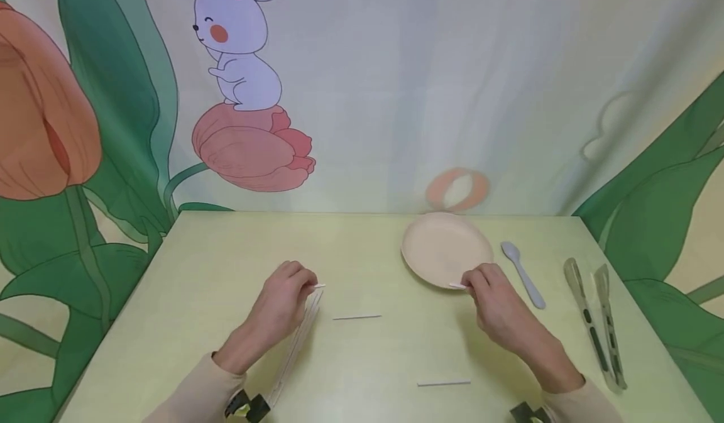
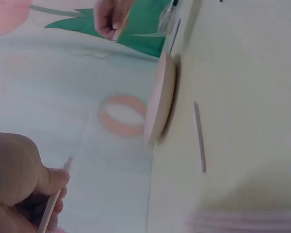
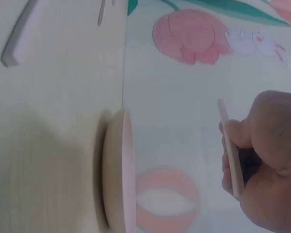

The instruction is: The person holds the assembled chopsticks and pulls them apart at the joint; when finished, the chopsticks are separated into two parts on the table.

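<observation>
My left hand (image 1: 285,294) pinches a short pale stick (image 2: 51,206) between thumb and fingers, raised over the table. To the right, my right hand (image 1: 494,303) pinches a similar pale stick (image 3: 231,155) near the front rim of a beige-pink plate (image 1: 444,247). Below the left hand lie several long, thin pale strips (image 1: 296,347) side by side, running toward the table's front. One thin stick (image 1: 357,317) lies between the hands. Another stick (image 1: 444,383) rests closer to the front edge.
A grey-lavender spoon (image 1: 523,275) lies right of the plate. Farther right is a pair of tongs (image 1: 596,322) with dark handles. Behind the pale yellow table (image 1: 254,241) hangs a cloth (image 1: 362,96) printed with a rabbit and tulips.
</observation>
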Tool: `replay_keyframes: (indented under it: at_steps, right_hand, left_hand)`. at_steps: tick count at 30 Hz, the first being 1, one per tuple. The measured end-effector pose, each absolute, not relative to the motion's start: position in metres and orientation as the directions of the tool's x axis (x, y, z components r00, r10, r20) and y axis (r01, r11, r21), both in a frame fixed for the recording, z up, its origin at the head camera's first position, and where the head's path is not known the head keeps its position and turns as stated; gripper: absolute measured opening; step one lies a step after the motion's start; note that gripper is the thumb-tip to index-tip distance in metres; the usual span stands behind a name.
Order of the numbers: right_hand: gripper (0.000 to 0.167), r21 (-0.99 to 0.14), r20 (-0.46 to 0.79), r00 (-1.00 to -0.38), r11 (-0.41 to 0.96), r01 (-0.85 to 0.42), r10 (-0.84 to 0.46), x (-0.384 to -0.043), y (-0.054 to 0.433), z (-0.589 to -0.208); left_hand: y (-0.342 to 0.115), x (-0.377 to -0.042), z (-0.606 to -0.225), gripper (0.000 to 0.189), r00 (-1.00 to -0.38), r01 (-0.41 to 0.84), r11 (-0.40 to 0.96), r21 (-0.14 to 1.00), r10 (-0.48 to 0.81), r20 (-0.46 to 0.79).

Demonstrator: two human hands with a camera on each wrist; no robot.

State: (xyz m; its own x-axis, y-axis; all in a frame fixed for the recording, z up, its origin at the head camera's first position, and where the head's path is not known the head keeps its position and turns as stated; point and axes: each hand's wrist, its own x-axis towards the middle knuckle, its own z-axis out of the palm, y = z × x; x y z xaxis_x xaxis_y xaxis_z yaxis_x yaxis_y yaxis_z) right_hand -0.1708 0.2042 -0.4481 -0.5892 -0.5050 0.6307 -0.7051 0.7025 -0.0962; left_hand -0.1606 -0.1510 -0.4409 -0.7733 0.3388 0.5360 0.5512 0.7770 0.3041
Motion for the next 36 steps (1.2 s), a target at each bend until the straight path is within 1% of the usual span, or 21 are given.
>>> replay_keyframes:
  at_steps: [1, 4, 6, 8, 9, 10, 12, 15, 16, 19, 22, 24, 28, 30, 35, 36]
  right_hand:
    - [0.024, -0.103, 0.625, -0.588, 0.692, -0.714, -0.514, -0.170, 0.206, -0.447]
    - [0.005, -0.112, 0.598, -0.577, 0.655, -0.748, -0.557, -0.169, 0.204, -0.446]
    - [0.024, -0.109, 0.603, -0.566, 0.644, -0.757, -0.563, -0.167, 0.202, -0.447]
    - [0.039, -0.108, 0.620, -0.556, 0.641, -0.760, -0.554, -0.166, 0.200, -0.449]
    - [0.042, -0.110, 0.624, -0.556, 0.642, -0.758, -0.550, -0.166, 0.200, -0.449]
    - [0.041, -0.112, 0.627, -0.555, 0.642, -0.759, -0.547, -0.166, 0.199, -0.449]
    - [0.031, -0.116, 0.624, -0.557, 0.639, -0.760, -0.549, -0.165, 0.199, -0.450]
    - [0.008, -0.121, 0.612, -0.562, 0.637, -0.761, -0.556, -0.165, 0.199, -0.450]
    - [0.003, -0.123, 0.609, -0.564, 0.636, -0.762, -0.557, -0.165, 0.198, -0.450]
    - [0.015, -0.129, 0.603, -0.569, 0.636, -0.761, -0.559, -0.164, 0.198, -0.451]
    - [0.019, -0.136, 0.600, -0.574, 0.636, -0.760, -0.558, -0.164, 0.197, -0.451]
    - [0.017, -0.141, 0.595, -0.579, 0.636, -0.759, -0.558, -0.164, 0.197, -0.451]
    - [0.004, -0.155, 0.581, -0.588, 0.633, -0.758, -0.562, -0.162, 0.196, -0.451]
    - [0.004, -0.157, 0.578, -0.589, 0.632, -0.759, -0.565, -0.162, 0.195, -0.451]
    - [0.020, -0.153, 0.583, -0.582, 0.628, -0.763, -0.567, -0.159, 0.193, -0.451]
    - [0.021, -0.152, 0.583, -0.580, 0.625, -0.765, -0.569, -0.158, 0.193, -0.451]
  left_hand:
    - [-0.152, -0.161, -0.440, 0.013, -0.771, 0.561, 0.767, 0.311, 0.347, 0.534]
    - [-0.148, -0.164, -0.441, 0.011, -0.764, 0.595, 0.732, 0.332, 0.387, 0.517]
    - [-0.145, -0.164, -0.441, 0.012, -0.764, 0.600, 0.723, 0.344, 0.389, 0.514]
    - [-0.143, -0.163, -0.443, 0.014, -0.771, 0.592, 0.721, 0.360, 0.376, 0.514]
    - [-0.142, -0.163, -0.443, 0.015, -0.773, 0.588, 0.721, 0.366, 0.369, 0.515]
    - [-0.141, -0.163, -0.443, 0.015, -0.776, 0.586, 0.720, 0.372, 0.365, 0.515]
    - [-0.140, -0.163, -0.443, 0.015, -0.779, 0.584, 0.718, 0.379, 0.364, 0.510]
    - [-0.139, -0.162, -0.443, 0.014, -0.783, 0.584, 0.717, 0.380, 0.375, 0.496]
    - [-0.139, -0.162, -0.444, 0.014, -0.784, 0.584, 0.718, 0.379, 0.378, 0.493]
    - [-0.139, -0.162, -0.443, 0.013, -0.782, 0.588, 0.715, 0.378, 0.384, 0.491]
    - [-0.138, -0.162, -0.444, 0.013, -0.783, 0.587, 0.717, 0.376, 0.383, 0.491]
    - [-0.138, -0.162, -0.444, 0.013, -0.787, 0.583, 0.718, 0.381, 0.381, 0.486]
    - [-0.136, -0.162, -0.446, 0.011, -0.791, 0.580, 0.719, 0.384, 0.382, 0.478]
    - [-0.135, -0.163, -0.447, 0.010, -0.788, 0.583, 0.718, 0.381, 0.385, 0.480]
    - [-0.130, -0.165, -0.450, 0.009, -0.783, 0.589, 0.716, 0.375, 0.391, 0.483]
    - [-0.130, -0.165, -0.451, 0.008, -0.784, 0.588, 0.717, 0.375, 0.392, 0.481]
